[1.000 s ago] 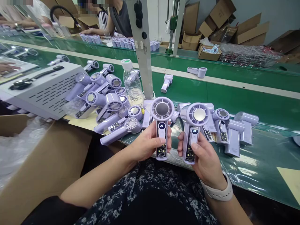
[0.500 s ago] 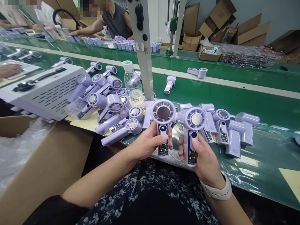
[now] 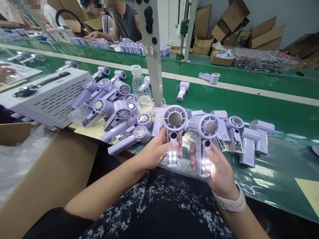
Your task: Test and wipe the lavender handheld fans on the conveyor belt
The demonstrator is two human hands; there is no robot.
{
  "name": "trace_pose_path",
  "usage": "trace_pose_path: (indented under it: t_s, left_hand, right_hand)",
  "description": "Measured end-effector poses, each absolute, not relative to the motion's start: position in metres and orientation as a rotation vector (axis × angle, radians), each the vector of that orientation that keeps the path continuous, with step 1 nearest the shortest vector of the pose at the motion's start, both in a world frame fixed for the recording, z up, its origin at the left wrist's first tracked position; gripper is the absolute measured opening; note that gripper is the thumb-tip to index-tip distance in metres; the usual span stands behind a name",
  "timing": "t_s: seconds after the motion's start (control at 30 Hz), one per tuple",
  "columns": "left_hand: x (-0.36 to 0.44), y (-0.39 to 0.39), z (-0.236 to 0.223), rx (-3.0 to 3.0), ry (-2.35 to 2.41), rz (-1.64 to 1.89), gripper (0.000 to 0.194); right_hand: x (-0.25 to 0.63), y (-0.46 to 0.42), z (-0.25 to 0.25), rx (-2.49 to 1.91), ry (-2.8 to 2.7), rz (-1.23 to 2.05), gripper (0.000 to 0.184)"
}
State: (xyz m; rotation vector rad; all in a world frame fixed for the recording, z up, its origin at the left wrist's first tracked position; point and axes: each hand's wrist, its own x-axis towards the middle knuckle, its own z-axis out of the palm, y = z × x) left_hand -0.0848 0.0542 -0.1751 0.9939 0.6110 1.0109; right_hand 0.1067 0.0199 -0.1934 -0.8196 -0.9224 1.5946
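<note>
My left hand [image 3: 160, 147] is wrapped round the handle of a lilac handheld fan [image 3: 174, 118], thumb on its front below a dark round display. White lights glow in that handle's open-looking circuit panel. In my right hand [image 3: 219, 166] is a second lilac handheld fan [image 3: 208, 126], held upright beside the first, its handle lit white as well. The thumb rests just under its dark display. Both fans face me, each with a round metal disc in the middle of its head. My fingers hide the sides of both handles.
A pile of lilac fans [image 3: 122, 114] lies to the left beside a plastic bottle [image 3: 142, 89] and a metal post [image 3: 155, 66]. More fans [image 3: 249, 142] lie on the right. A vented white box [image 3: 57, 96] and a carton [image 3: 50, 166] are at left. People work across the green belt [image 3: 261, 86].
Bright white lights have come on in both fan handles. The number 20 on the left fan's display has gone dark. A fan on the belt has shifted slightly right.
</note>
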Motion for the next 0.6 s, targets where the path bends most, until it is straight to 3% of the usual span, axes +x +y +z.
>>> trace_pose_path:
  t_s: [0.1, 0.2, 0.3, 0.4, 0.6]
  left_hand:
    - [-0.083, 0.057, -0.179, 1.028, 0.762, 1.005, 0.046]
    - [-0.081, 0.058, -0.184, 1.024, 0.909, 1.019, 0.061]
    - [-0.081, 0.054, -0.186, 1.000, 0.956, 1.017, 0.048]
    - [-0.083, 0.046, -0.181, 1.037, 0.923, 1.033, 0.039]
    - [-0.084, 0.038, -0.162, 0.995, 0.672, 0.997, 0.040]
  right_hand:
    - [0.107, 0.023, -0.195, -0.831, -0.871, 1.558, 0.020]
    - [0.106, 0.025, -0.198, -0.785, -0.822, 1.653, 0.036]
    - [0.105, 0.024, -0.199, -0.844, -0.771, 1.653, 0.051]
    - [0.103, 0.020, -0.193, -0.842, -0.731, 1.637, 0.042]
    - [0.104, 0.014, -0.180, -0.828, -0.701, 1.618, 0.038]
